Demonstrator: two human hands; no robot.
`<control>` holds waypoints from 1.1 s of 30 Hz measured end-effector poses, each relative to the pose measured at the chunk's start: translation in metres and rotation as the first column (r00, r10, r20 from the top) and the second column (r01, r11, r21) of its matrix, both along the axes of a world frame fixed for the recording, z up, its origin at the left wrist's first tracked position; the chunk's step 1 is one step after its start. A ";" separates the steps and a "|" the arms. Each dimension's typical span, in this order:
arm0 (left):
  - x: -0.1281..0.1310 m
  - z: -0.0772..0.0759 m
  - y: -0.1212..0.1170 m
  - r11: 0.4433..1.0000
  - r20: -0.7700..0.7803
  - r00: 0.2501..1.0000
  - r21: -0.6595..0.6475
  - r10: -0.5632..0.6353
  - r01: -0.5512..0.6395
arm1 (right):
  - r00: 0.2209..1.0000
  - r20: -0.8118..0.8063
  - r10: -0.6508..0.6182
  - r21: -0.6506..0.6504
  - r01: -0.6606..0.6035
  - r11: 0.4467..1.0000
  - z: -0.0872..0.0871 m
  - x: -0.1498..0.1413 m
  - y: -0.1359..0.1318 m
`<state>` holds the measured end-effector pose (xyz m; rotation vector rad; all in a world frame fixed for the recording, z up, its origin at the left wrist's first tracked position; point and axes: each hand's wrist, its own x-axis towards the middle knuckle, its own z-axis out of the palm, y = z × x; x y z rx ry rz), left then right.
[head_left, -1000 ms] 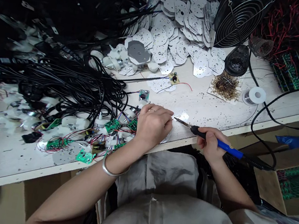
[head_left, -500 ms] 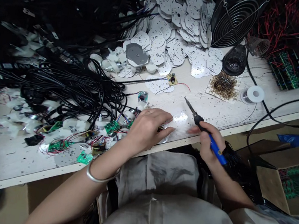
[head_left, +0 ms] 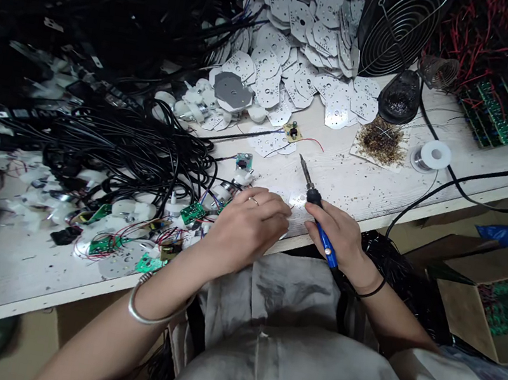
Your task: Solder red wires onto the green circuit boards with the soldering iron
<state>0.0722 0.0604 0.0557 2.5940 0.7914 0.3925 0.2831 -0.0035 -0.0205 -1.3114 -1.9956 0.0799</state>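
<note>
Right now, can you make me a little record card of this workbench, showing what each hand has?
Left hand: flat on the bench, beside a green circuit board
Right hand: holding a blue-handled soldering iron, tip pointing away
Near the hands: black cables, white plastic parts
Farther back: perforated metal plates, a wire-guarded fan, a spool of solder wire

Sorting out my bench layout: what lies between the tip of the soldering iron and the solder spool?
From the tip of the soldering iron to the solder spool, the head view shows speckled white bench, then a square card heaped with brown debris.
</note>
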 end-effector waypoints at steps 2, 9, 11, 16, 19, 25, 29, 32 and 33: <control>0.000 0.003 0.003 0.981 0.112 0.989 -0.177 0.094 -0.073 | 1.000 0.024 -0.010 0.016 0.010 1.000 0.000 -0.001 0.000; 0.010 -0.019 0.006 0.930 -0.107 0.929 -0.059 0.355 -0.362 | 0.991 0.074 -0.107 0.104 0.099 0.990 -0.005 -0.004 -0.001; 0.013 -0.023 0.007 0.935 -0.219 0.909 0.068 0.354 -0.347 | 0.993 0.064 -0.102 0.116 0.094 0.989 -0.005 -0.004 -0.001; 0.019 -0.021 0.013 0.942 -0.201 0.921 0.112 0.333 -0.316 | 0.998 0.029 -0.064 0.089 0.062 0.994 -0.002 -0.004 0.000; 0.024 -0.023 0.017 0.966 -0.103 0.961 0.055 0.256 -0.252 | 0.997 0.010 -0.078 0.071 0.077 0.994 0.000 -0.006 0.000; 0.026 -0.031 0.020 0.972 -0.160 0.959 0.021 0.235 -0.235 | 0.991 -0.009 -0.136 0.092 0.136 0.986 0.000 -0.009 -0.002; 0.026 -0.032 0.026 0.956 -0.132 0.954 -0.084 0.269 -0.281 | 0.992 -0.050 -0.117 0.087 0.121 0.989 -0.002 -0.008 -0.001; 0.027 -0.031 0.030 0.964 -0.165 0.955 -0.061 0.245 -0.258 | 0.990 -0.081 -0.112 0.080 0.118 0.990 -0.002 -0.008 0.000; 0.028 -0.031 0.030 0.969 -0.181 0.956 -0.039 0.232 -0.243 | 0.990 -0.086 -0.109 0.075 0.115 0.991 -0.001 -0.007 0.000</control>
